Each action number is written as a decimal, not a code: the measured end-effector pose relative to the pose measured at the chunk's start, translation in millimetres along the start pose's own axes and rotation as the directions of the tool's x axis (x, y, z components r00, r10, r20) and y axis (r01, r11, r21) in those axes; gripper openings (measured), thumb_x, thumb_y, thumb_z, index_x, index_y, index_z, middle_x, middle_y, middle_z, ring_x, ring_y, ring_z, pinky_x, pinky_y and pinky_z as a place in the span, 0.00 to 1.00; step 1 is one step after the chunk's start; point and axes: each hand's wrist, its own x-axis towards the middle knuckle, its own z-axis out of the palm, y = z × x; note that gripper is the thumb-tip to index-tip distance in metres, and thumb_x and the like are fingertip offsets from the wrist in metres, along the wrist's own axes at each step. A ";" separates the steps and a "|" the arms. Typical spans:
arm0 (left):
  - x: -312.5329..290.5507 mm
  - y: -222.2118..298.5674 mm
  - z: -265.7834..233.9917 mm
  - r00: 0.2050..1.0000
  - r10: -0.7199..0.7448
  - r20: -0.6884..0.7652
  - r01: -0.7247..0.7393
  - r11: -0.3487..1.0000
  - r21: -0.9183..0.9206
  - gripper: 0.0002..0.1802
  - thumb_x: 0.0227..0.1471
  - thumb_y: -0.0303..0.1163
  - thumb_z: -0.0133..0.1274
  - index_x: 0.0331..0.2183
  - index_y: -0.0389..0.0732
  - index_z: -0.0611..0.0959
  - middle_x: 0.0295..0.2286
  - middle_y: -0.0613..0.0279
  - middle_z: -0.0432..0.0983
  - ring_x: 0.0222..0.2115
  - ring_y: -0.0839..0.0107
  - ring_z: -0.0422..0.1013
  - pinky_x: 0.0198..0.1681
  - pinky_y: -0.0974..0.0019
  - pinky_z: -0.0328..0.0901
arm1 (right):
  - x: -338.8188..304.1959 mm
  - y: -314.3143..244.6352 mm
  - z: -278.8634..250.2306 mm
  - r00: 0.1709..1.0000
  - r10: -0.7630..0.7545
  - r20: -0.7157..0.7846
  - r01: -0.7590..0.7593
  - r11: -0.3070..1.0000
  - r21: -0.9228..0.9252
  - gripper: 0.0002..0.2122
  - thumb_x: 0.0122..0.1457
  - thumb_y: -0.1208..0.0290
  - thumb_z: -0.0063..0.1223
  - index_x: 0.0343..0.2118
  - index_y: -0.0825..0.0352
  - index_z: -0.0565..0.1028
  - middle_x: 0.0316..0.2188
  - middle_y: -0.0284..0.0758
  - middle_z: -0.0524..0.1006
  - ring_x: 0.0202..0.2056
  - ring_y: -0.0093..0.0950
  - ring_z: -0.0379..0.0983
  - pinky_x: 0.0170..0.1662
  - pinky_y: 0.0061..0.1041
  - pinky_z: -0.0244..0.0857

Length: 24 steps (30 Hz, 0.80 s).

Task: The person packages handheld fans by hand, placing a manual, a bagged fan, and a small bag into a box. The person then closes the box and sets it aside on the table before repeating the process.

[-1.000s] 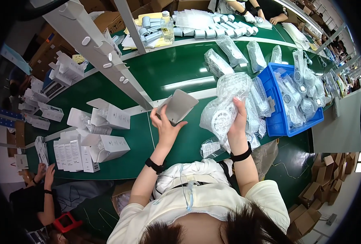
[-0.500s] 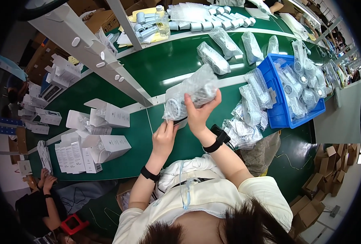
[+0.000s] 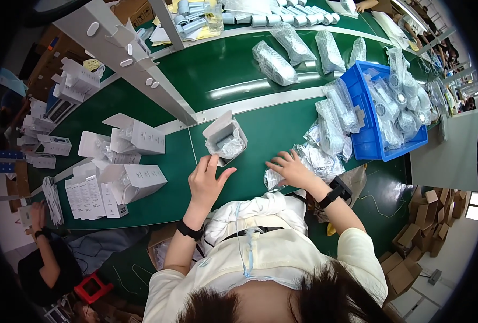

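In front of me a small white open-topped carton [image 3: 240, 134] stands on the green table, its flap raised. A bubble-wrapped item [image 3: 232, 146] sits inside it, mostly hidden by the walls. My left hand [image 3: 206, 180] is at the carton's near side, fingertips at its edge and thumb held apart, so it is open. Over to the right, my right hand [image 3: 292, 171] reaches with spread fingers over flat clear plastic packets [image 3: 321, 162]. Its fingertips are at the nearest packets, and nothing shows gripped in it.
A blue bin [image 3: 364, 141] full of bubble-wrapped devices stands on the right, with more wrapped devices [image 3: 330, 126] beside it. Several wrapped devices [image 3: 274, 64] lie beyond the metal rail. White cartons [image 3: 142, 180] stand at left, near a metal post [image 3: 158, 89]. A co-worker's arm [image 3: 46, 253] shows at far left.
The bubble-wrapped item has gone from my hands down into the carton. My right hand has let go and moved right to the packets; my left stays by the carton.
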 end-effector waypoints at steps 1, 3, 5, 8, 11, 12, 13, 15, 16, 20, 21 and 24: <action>1.5 -0.3 -1.4 0.998 0.028 -0.064 -0.029 1.000 -0.006 0.26 0.34 0.33 0.62 0.36 0.39 0.69 0.27 0.52 0.68 0.26 0.59 0.69 0.26 0.63 0.64 | -5.8 3.7 8.8 0.994 -0.069 0.080 0.080 0.987 -0.142 0.20 0.39 0.68 0.58 0.39 0.60 0.71 0.38 0.35 0.67 0.43 0.34 0.60 0.48 0.34 0.54; 7.6 1.5 -4.9 0.990 0.050 -0.133 -0.050 0.999 -0.003 0.27 0.33 0.33 0.63 0.37 0.40 0.68 0.28 0.52 0.68 0.28 0.59 0.69 0.28 0.63 0.64 | -9.0 8.1 15.9 0.993 -0.051 0.105 0.064 0.990 -0.126 0.18 0.39 0.69 0.58 0.37 0.61 0.71 0.37 0.34 0.67 0.42 0.34 0.61 0.49 0.34 0.54; 26.6 10.0 -5.7 0.983 -0.003 -0.182 -0.009 0.998 -0.063 0.22 0.34 0.33 0.62 0.34 0.39 0.71 0.31 0.51 0.68 0.30 0.58 0.68 0.29 0.65 0.64 | -4.1 10.5 19.8 0.989 -0.006 0.149 0.019 0.996 -0.088 0.16 0.41 0.70 0.58 0.35 0.62 0.70 0.36 0.34 0.67 0.40 0.33 0.63 0.49 0.34 0.53; 31.6 -3.4 -1.4 0.981 -0.081 -0.176 0.054 0.987 -0.154 0.17 0.34 0.29 0.61 0.30 0.37 0.73 0.32 0.52 0.68 0.30 0.61 0.67 0.29 0.68 0.63 | 21.8 3.5 -3.2 0.991 0.095 -0.098 -0.069 0.968 0.240 0.14 0.40 0.74 0.57 0.33 0.63 0.68 0.37 0.35 0.67 0.40 0.34 0.64 0.46 0.31 0.56; 32.7 -14.8 3.8 0.982 -0.170 -0.085 0.137 0.943 -0.304 0.12 0.34 0.24 0.59 0.26 0.34 0.75 0.28 0.57 0.69 0.26 0.70 0.67 0.27 0.72 0.61 | 53.1 -23.0 -45.4 0.902 0.275 -0.334 0.015 0.751 0.660 0.13 0.41 0.78 0.56 0.31 0.64 0.67 0.36 0.36 0.67 0.38 0.34 0.65 0.44 0.29 0.59; 37.9 -14.0 0.7 0.957 -0.288 -0.019 0.263 0.899 -0.350 0.11 0.34 0.23 0.59 0.24 0.32 0.74 0.29 0.56 0.70 0.25 0.70 0.67 0.27 0.71 0.62 | 67.4 -37.0 -57.9 0.812 0.411 -0.414 0.161 0.525 0.836 0.13 0.41 0.80 0.55 0.31 0.65 0.67 0.34 0.37 0.68 0.36 0.34 0.66 0.43 0.28 0.60; 42.5 -11.0 -2.3 0.918 -0.394 0.056 0.383 0.836 -0.392 0.09 0.34 0.22 0.58 0.22 0.31 0.74 0.29 0.54 0.72 0.23 0.69 0.67 0.26 0.71 0.62 | 78.0 -48.7 -63.5 0.706 0.564 -0.428 0.335 0.268 0.904 0.13 0.41 0.82 0.55 0.31 0.66 0.67 0.32 0.37 0.69 0.35 0.33 0.67 0.41 0.26 0.61; 47.4 -7.8 -3.8 0.864 -0.487 0.127 0.492 0.762 -0.421 0.09 0.35 0.22 0.57 0.20 0.30 0.73 0.30 0.52 0.73 0.22 0.69 0.67 0.26 0.71 0.62 | 100.0 -70.2 -63.1 0.666 0.564 -0.488 0.423 0.254 0.870 0.12 0.41 0.83 0.54 0.30 0.66 0.67 0.33 0.38 0.69 0.34 0.33 0.68 0.40 0.25 0.62; 47.3 -9.3 -3.8 0.869 -0.484 0.105 0.475 0.757 -0.449 0.08 0.35 0.21 0.57 0.20 0.30 0.73 0.28 0.53 0.73 0.21 0.71 0.67 0.25 0.71 0.62 | 110.9 -80.6 -61.8 0.624 0.567 -0.538 0.503 0.235 0.832 0.11 0.42 0.83 0.53 0.30 0.66 0.67 0.33 0.38 0.69 0.34 0.33 0.68 0.39 0.24 0.63; 44.4 -18.4 -2.0 0.874 -0.483 0.047 0.434 0.735 -0.521 0.07 0.36 0.20 0.56 0.21 0.30 0.73 0.22 0.59 0.72 0.18 0.77 0.64 0.22 0.74 0.60 | 125.1 -68.5 -54.6 0.668 0.069 -0.741 0.490 0.708 0.508 0.12 0.42 0.82 0.53 0.31 0.65 0.68 0.36 0.40 0.68 0.34 0.32 0.69 0.36 0.23 0.66; 42.5 -21.6 -1.0 0.870 -0.491 0.046 0.434 0.719 -0.543 0.06 0.36 0.20 0.55 0.21 0.31 0.73 0.19 0.63 0.70 0.18 0.80 0.63 0.22 0.76 0.58 | 127.0 -64.5 -54.7 0.712 -0.186 -0.677 0.461 0.851 0.250 0.12 0.42 0.81 0.54 0.33 0.64 0.69 0.37 0.40 0.67 0.35 0.32 0.69 0.35 0.23 0.67; 41.4 -31.3 -3.2 0.865 -0.500 0.031 0.436 0.722 -0.538 0.05 0.37 0.20 0.54 0.21 0.32 0.74 0.17 0.68 0.69 0.18 0.83 0.61 0.21 0.77 0.57 | 128.2 -58.8 -60.8 0.851 -0.321 -0.416 0.433 0.877 0.209 0.16 0.42 0.79 0.55 0.37 0.62 0.69 0.40 0.41 0.66 0.40 0.33 0.67 0.41 0.28 0.64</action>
